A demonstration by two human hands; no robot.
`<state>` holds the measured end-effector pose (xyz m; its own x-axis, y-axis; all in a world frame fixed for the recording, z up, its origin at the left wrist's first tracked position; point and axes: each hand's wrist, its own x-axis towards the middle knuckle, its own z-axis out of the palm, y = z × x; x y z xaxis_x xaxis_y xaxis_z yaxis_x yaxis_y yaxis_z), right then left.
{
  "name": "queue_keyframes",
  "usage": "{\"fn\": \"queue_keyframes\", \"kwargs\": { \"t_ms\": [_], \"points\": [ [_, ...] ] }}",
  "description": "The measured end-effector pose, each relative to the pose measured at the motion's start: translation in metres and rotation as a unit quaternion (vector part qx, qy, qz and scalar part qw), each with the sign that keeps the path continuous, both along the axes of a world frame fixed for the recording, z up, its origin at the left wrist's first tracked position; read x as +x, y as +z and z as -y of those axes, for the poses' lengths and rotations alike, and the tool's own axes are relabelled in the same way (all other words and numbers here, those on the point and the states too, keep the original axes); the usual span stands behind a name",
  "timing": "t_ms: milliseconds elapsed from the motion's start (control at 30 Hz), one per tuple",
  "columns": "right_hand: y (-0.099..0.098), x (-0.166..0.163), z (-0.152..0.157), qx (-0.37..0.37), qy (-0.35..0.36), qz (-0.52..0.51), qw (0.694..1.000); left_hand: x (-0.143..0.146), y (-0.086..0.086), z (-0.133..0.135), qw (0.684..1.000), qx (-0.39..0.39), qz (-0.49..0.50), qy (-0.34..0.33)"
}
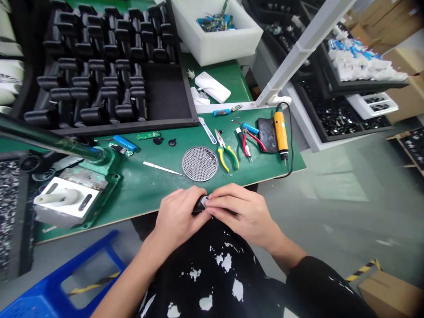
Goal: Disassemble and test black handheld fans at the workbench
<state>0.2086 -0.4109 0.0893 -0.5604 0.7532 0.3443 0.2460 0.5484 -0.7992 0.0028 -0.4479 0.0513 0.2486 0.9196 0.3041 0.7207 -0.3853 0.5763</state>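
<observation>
My left hand point(179, 214) is closed around a small black part point(199, 204) with a light grey end, held just in front of the bench's near edge. Most of that part is hidden by my fingers, so its kind is unclear. The thumb and fingers of my right hand point(243, 212) are pinched together against the grey end; anything tiny between them is hidden. Closest on the bench lies a round grey dish with many holes point(199, 164). To its right are pliers with yellow-green handles point(228, 152), and a thin metal pick point(162, 168) lies to its left.
Red-handled cutters point(253, 139) and a yellow electric screwdriver point(281, 134) lie at the bench's right. A black foam tray point(168, 92) of black housings stands behind. A green press point(102, 161) is at left, a white foam box point(228, 46) at back, a blue stool point(49, 287) below left.
</observation>
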Motion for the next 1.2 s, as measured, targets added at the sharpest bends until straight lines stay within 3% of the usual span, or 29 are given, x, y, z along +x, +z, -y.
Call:
{"fn": "queue_keyframes", "kwargs": {
  "t_ms": [367, 733, 1200],
  "points": [
    [0.007, -0.001, -0.004, -0.073, 0.003, 0.049, 0.996, -0.003, -0.002, 0.0, 0.998, 0.007, -0.067, 0.0],
    [0.004, -0.002, -0.001, -0.097, 0.005, 0.098, 0.99, -0.002, -0.011, 0.004, 0.994, -0.008, -0.107, 0.003],
    [-0.008, -0.003, -0.008, -0.045, 0.039, 0.152, 0.987, 0.001, -0.016, 0.0, 0.989, -0.051, -0.133, 0.031]
  ]
}}
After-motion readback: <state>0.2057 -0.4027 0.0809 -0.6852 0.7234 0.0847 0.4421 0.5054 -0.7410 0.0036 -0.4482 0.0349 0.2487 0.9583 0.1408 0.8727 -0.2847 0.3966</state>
